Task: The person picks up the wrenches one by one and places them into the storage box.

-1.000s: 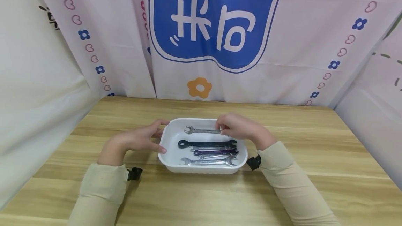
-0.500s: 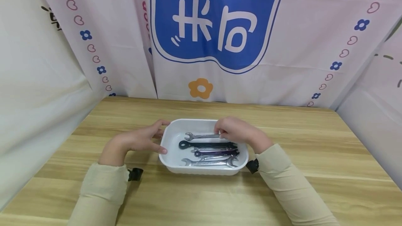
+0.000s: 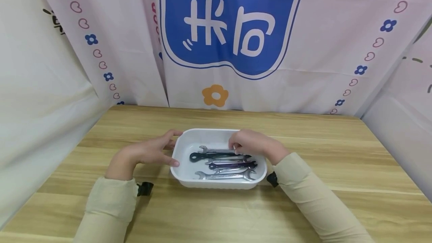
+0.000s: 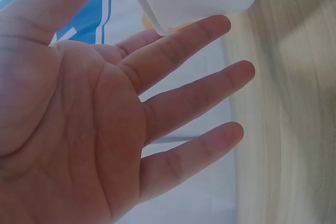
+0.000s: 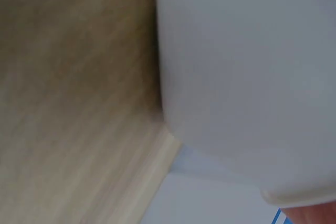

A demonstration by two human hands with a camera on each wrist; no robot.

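Observation:
A white plastic tray (image 3: 216, 185) holds several wrenches lying crosswise. Inside it, my right hand (image 3: 252, 143) pinches the right end of a small silver wrench (image 3: 216, 150), whose open jaw points left. That wrench lies along the back of a black combination wrench (image 3: 210, 156). Nearer the front are a dark purple wrench (image 3: 233, 165) and a large silver open-end wrench (image 3: 222, 176). With fingers spread, my left hand (image 3: 152, 151) touches the tray's left rim; its palm faces the left wrist view. In the right wrist view the tray wall (image 5: 247, 77) hides most of the right hand.
The tray stands on a wood-grain table (image 3: 216, 216). A printed white curtain (image 3: 303, 93) hangs along the table's back edge, and white cloth (image 3: 50, 96) closes off the left side.
My right hand has lowered and drawn the small silver wrench toward the front, against the black one, which has shifted slightly left. My left hand stays at the rim.

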